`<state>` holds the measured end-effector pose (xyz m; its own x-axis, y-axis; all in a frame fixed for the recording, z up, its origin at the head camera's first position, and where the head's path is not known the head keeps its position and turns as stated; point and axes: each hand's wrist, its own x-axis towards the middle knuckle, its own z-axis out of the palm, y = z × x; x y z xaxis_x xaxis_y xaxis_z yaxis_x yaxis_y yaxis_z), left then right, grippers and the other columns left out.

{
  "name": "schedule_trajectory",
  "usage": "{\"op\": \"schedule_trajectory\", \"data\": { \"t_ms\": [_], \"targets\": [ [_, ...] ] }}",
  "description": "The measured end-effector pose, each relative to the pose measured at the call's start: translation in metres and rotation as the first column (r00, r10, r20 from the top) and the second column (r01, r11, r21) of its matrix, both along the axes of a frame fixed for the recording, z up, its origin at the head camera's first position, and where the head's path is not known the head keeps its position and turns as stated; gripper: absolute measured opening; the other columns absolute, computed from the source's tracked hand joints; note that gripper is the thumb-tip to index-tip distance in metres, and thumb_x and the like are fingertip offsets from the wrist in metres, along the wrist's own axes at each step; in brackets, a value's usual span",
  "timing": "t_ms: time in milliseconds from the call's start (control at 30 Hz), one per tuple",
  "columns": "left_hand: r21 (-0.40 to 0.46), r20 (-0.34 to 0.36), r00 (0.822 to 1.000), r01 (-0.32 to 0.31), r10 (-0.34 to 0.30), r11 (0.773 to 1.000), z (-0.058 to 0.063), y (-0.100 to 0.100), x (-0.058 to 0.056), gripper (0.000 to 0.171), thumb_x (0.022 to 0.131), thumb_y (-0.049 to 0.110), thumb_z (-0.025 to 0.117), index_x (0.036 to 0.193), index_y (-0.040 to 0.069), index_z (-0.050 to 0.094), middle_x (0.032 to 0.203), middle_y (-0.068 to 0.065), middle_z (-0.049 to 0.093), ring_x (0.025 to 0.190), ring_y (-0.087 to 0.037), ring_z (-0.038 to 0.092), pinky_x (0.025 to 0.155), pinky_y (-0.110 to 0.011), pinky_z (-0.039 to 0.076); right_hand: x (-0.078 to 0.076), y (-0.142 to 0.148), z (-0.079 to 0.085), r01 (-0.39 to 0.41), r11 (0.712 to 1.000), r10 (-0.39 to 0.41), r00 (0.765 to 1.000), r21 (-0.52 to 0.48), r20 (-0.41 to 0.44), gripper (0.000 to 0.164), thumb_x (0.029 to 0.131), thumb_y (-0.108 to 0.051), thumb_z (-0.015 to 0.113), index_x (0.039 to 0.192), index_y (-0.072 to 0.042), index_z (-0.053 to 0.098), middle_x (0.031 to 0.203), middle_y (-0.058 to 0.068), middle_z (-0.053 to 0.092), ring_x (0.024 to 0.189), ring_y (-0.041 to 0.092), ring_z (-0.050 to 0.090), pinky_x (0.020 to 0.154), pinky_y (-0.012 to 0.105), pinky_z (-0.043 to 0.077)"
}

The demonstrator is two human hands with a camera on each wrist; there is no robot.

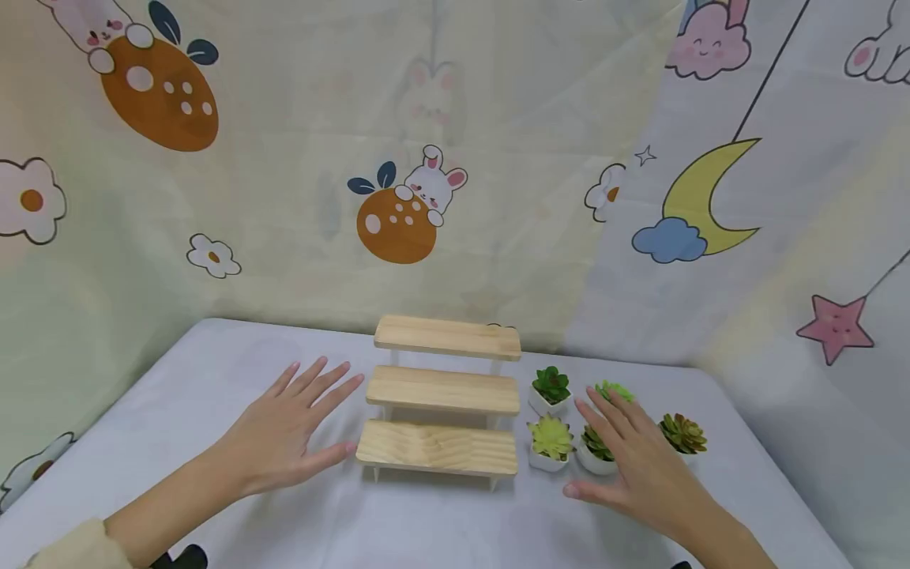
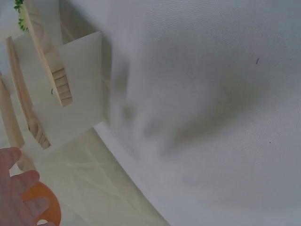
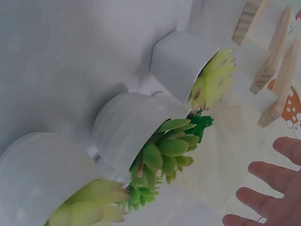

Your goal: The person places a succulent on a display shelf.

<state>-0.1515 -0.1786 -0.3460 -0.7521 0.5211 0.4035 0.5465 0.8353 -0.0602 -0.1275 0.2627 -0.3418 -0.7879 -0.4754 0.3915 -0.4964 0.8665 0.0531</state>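
Note:
A three-tier wooden stand [image 1: 441, 446] with pale plank shelves and white supports sits mid-table in the head view. My left hand [image 1: 284, 435] is spread beside its left end, fingers straight, holding nothing. To the right, my right hand [image 1: 643, 466] hovers over several small potted succulents, its fingers spread and nothing held; it partly hides some of them. A yellow-green succulent [image 1: 550, 437] and a dark green succulent [image 1: 551, 386] in white pots stand nearest the stand. A reddish-green succulent [image 1: 682, 434] is at the far right. The right wrist view shows a ribbed white pot [image 3: 120, 122] close up.
A white cloth covers the table [image 1: 455, 529]. Behind it hangs a cloth backdrop [image 1: 298, 197] printed with rabbits, flowers and a moon, which also closes in both sides. A small black object [image 1: 188, 557] shows at the bottom edge near the left forearm.

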Motion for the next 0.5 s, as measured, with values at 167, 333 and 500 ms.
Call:
{"op": "schedule_trajectory", "data": {
  "t_ms": [167,333,500],
  "targets": [
    [0.022,0.048,0.999,-0.009,0.008,1.000,-0.002,0.000,0.000,0.069,0.086,0.060,0.050,0.143,0.024,0.037,0.144,-0.003,0.043,0.134,-0.031,0.037,0.108,-0.050,0.025,0.004,0.007,-0.001,0.054,0.997,-0.051,0.997,-0.053,0.063,0.096,0.065,-0.067,0.068,0.142,-0.019,0.037,0.145,0.009,0.039,0.129,0.037,0.035,0.097,0.057,0.033],
    [0.093,0.111,0.993,-0.042,0.031,0.995,-0.007,-0.001,0.002,0.068,0.085,0.058,0.053,0.142,0.024,0.039,0.143,-0.001,0.044,0.131,-0.029,0.042,0.107,-0.046,0.030,0.009,0.015,0.001,0.137,0.985,-0.119,0.980,-0.103,0.158,0.092,0.066,-0.063,0.071,0.139,-0.016,0.041,0.140,0.012,0.043,0.125,0.039,0.038,0.089,0.063,0.036],
    [0.159,0.198,0.978,-0.099,0.066,0.982,-0.011,0.001,0.006,0.068,0.083,0.059,0.056,0.141,0.025,0.040,0.139,0.000,0.048,0.125,-0.026,0.048,0.097,-0.047,0.041,0.012,0.031,-0.002,0.225,0.964,-0.183,0.947,-0.140,0.263,0.092,0.068,-0.058,0.073,0.139,-0.010,0.040,0.139,0.016,0.042,0.123,0.041,0.037,0.084,0.067,0.035]
  ]
}}
